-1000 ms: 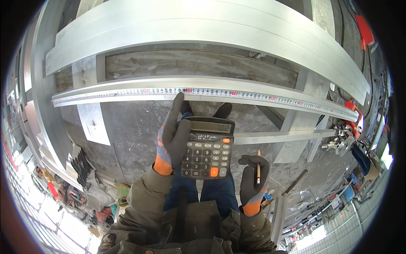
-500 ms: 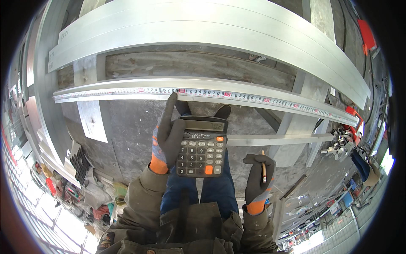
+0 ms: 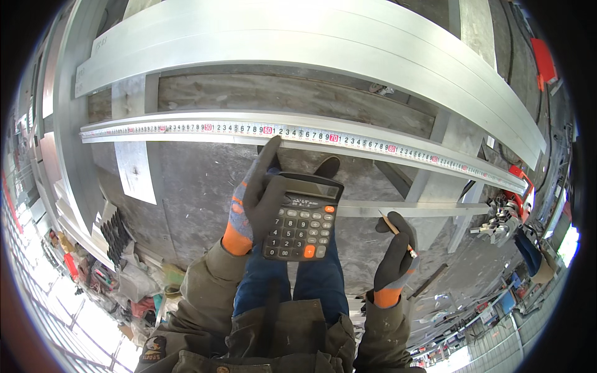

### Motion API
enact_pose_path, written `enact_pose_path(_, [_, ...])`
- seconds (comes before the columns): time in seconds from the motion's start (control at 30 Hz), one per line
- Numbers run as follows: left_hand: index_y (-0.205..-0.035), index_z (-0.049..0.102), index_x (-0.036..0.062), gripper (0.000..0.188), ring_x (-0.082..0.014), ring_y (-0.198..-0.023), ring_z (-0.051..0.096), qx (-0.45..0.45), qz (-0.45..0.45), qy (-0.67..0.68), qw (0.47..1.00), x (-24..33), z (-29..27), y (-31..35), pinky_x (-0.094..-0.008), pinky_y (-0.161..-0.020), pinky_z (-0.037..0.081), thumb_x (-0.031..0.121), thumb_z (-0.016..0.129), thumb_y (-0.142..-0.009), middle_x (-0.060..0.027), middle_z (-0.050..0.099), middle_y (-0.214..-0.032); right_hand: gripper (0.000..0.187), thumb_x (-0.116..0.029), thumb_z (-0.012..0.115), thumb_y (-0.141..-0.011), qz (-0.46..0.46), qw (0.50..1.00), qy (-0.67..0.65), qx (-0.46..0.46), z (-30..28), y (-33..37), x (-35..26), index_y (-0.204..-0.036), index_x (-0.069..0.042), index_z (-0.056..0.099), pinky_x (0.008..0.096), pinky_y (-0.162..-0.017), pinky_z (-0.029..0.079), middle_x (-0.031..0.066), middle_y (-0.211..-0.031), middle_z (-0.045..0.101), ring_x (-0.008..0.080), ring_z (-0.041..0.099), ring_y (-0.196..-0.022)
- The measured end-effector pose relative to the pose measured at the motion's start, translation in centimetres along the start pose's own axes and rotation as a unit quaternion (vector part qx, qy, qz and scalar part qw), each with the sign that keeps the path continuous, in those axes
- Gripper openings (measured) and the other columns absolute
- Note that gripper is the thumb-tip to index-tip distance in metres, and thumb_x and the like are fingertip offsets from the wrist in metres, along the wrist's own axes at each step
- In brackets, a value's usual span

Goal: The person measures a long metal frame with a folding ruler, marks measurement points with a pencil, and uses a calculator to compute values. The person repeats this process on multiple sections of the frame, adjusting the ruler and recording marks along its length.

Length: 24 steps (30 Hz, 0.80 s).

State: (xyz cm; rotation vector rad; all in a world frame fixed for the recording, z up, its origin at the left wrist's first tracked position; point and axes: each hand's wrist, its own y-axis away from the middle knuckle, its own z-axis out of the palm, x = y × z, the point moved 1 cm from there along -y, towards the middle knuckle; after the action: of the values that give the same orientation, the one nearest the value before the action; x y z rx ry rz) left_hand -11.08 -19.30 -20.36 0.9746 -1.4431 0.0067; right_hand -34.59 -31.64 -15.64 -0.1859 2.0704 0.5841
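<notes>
My left hand (image 3: 258, 199), in a dark grey glove with an orange cuff, grips the left side of a black calculator (image 3: 300, 231). Its index finger stretches up to the lower edge of a white tape measure (image 3: 298, 132), which lies extended along a slim silver metal bar (image 3: 367, 149). Off to the right, my gloved right hand (image 3: 398, 252) is closed around a pencil (image 3: 390, 222), its tip pointing up and left. The calculator's display is dark and partly shaded.
Wide silver metal profiles (image 3: 298, 37) run across the far side. A shorter bar (image 3: 410, 209) lies right of the calculator. Small metal pieces (image 3: 497, 217) are heaped at the right, near a red tool (image 3: 517, 180). Plastic bags and clutter (image 3: 134, 283) fill the lower left.
My left hand and the calculator have shifted slightly right, the fingertip sliding right along the tape. My right hand has risen a little to the right, and the pencil now tilts left.
</notes>
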Motion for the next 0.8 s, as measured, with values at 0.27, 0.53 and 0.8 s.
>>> enact_pose_path(0.27, [-0.165,0.036,0.009,0.066,-0.0081,-0.081,0.061,-0.087,0.02,0.086,0.992,1.2,2.7,-0.7,-0.0269,-0.078,0.05,0.001,0.054,-0.102,-0.004,0.073,-0.092,0.022,-0.001,0.058,-0.1,-0.125,0.989,0.076,0.008,3.8,-4.3,-2.1,-0.118,0.002,0.071,0.0343,-0.086,0.055,0.0138,-0.109,0.073,0.0212,0.07,-0.095])
enact_pose_path(0.53, [-0.165,0.036,0.0078,0.066,-0.0081,-0.088,0.062,-0.095,0.052,0.059,0.992,-0.1,2.8,-1.1,-0.0282,-0.083,0.051,0.004,0.053,-0.1,-0.0073,0.072,-0.092,0.021,0.002,0.068,-0.091,-0.22,0.97,0.093,-0.037,8.0,-7.9,-2.2,-0.112,-0.001,0.07,0.0365,-0.089,0.058,0.0146,-0.11,0.075,0.0264,0.074,-0.1])
enact_pose_path(0.8, [-0.165,0.032,0.004,0.068,-0.0114,-0.096,0.068,-0.124,0.039,0.047,0.99,-0.8,2.6,-1.1,-0.03,-0.088,0.053,0.001,0.05,-0.1,-0.0098,0.076,-0.099,0.025,-0.002,0.077,-0.081,-0.235,0.965,0.116,-0.017,8.8,-7.8,-1.2,-0.106,-0.003,0.071,0.0457,-0.09,0.057,0.0172,-0.11,0.073,0.0388,0.07,-0.103])
